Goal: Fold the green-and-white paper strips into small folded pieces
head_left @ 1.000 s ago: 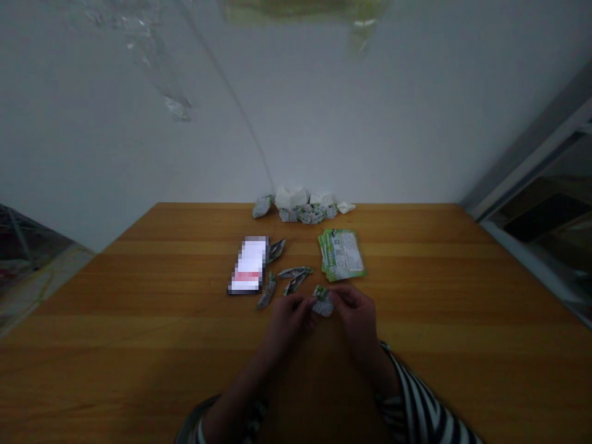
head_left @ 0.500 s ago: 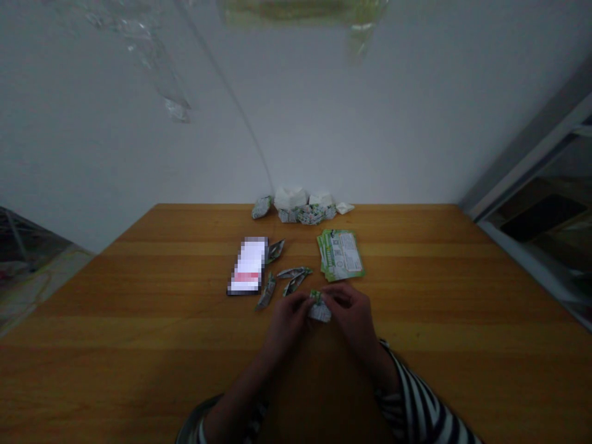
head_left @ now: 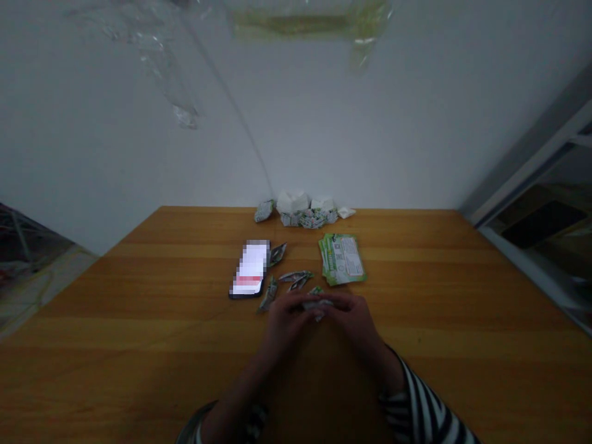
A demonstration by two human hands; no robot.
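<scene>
My left hand (head_left: 287,317) and my right hand (head_left: 350,316) meet near the middle of the table, both closed on one small white and green printed paper wrapper (head_left: 318,304). Fingers of both hands cover much of it, and a green corner pokes out on the far side. Just beyond my hands lie several narrow folded paper packets, among them one packet (head_left: 268,294) left of my left hand and another packet (head_left: 296,276) farther off. Past my right hand is a stack of green and white printed leaflets (head_left: 345,259).
A phone (head_left: 250,268) with a lit, blurred screen lies to the left, a dark folded packet (head_left: 278,253) touching its right side. Crumpled white tissue (head_left: 293,202) and printed paper (head_left: 312,217) sit against the wall. The wooden table (head_left: 430,277) meets a metal-framed shelf at right.
My fingers have shifted over the paper wrapper, which now lies flatter and is more covered. The whole view has tilted slightly upward. The other things on the table stay in place.
</scene>
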